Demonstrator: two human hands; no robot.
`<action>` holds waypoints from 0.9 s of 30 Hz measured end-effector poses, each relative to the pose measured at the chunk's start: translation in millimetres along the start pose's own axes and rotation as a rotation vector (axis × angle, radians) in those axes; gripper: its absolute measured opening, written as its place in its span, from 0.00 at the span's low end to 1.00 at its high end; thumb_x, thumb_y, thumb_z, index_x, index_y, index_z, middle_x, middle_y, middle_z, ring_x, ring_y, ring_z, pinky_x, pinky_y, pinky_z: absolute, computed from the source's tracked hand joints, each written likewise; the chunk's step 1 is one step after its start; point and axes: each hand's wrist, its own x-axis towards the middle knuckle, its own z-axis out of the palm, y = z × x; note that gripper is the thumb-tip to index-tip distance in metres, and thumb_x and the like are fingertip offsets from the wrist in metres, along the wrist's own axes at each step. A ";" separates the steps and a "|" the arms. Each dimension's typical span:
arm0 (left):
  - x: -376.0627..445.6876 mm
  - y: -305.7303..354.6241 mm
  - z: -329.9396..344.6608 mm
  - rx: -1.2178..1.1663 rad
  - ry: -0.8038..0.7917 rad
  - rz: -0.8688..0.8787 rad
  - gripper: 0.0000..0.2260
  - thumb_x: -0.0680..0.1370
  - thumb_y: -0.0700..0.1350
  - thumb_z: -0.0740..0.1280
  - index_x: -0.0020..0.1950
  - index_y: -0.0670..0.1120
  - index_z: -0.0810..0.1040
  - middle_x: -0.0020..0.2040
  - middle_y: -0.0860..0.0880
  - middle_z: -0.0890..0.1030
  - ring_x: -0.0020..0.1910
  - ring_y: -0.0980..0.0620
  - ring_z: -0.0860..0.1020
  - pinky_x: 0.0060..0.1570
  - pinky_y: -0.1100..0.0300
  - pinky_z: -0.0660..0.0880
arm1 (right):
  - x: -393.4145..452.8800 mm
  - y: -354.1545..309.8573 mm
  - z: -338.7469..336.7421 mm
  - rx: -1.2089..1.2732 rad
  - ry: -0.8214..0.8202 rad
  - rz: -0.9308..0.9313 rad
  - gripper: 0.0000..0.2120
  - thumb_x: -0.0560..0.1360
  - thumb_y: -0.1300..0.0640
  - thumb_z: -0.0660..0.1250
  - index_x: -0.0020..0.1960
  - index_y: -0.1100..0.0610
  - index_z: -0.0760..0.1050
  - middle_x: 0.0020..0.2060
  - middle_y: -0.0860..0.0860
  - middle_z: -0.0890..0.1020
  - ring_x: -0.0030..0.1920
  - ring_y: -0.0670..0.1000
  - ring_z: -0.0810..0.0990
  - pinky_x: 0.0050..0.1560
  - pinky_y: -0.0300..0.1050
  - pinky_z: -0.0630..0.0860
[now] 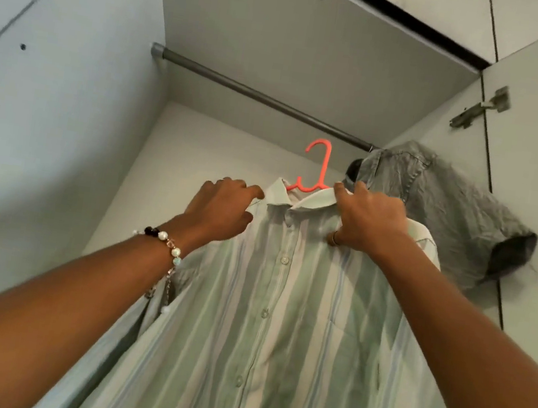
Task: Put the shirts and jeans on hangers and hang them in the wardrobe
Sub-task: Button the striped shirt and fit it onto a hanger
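Observation:
A green-and-white striped shirt point(280, 309) hangs buttoned on a coral plastic hanger point(318, 165), whose hook sits just below the grey wardrobe rail point(258, 97) without touching it. My left hand point(222, 207) grips the shirt's left shoulder beside the collar. On the other side, my right hand point(369, 221) holds the right shoulder, fingers curled over the collar edge. Both arms reach upward into the wardrobe.
A grey crumpled shirt point(443, 211) hangs on the rail at its right end, close to the striped shirt. The wardrobe's left wall point(45, 137), top panel point(284, 33) and right door with a hinge point(481, 109) enclose the space. The rail's left stretch is bare.

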 end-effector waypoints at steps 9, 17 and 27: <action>100.1 -15.8 102.9 -0.002 0.005 -0.054 0.22 0.78 0.47 0.63 0.72 0.52 0.64 0.64 0.48 0.74 0.62 0.46 0.72 0.59 0.51 0.70 | 124.9 33.0 76.3 -0.039 0.030 0.154 0.30 0.66 0.46 0.75 0.65 0.52 0.72 0.59 0.53 0.77 0.58 0.57 0.78 0.50 0.52 0.74; 170.0 -15.2 155.9 -0.051 0.079 -0.020 0.23 0.78 0.47 0.62 0.72 0.52 0.63 0.63 0.47 0.73 0.61 0.46 0.72 0.57 0.51 0.71 | 212.0 67.7 113.3 -0.124 0.165 0.274 0.28 0.67 0.47 0.75 0.64 0.52 0.73 0.57 0.52 0.77 0.59 0.58 0.78 0.46 0.53 0.71; 175.1 -0.9 181.5 -0.096 0.037 -0.005 0.22 0.78 0.47 0.62 0.72 0.52 0.63 0.61 0.47 0.72 0.59 0.45 0.73 0.54 0.52 0.69 | 257.4 69.2 154.2 -0.294 0.104 0.195 0.27 0.70 0.47 0.71 0.67 0.50 0.70 0.60 0.51 0.77 0.62 0.57 0.75 0.61 0.55 0.69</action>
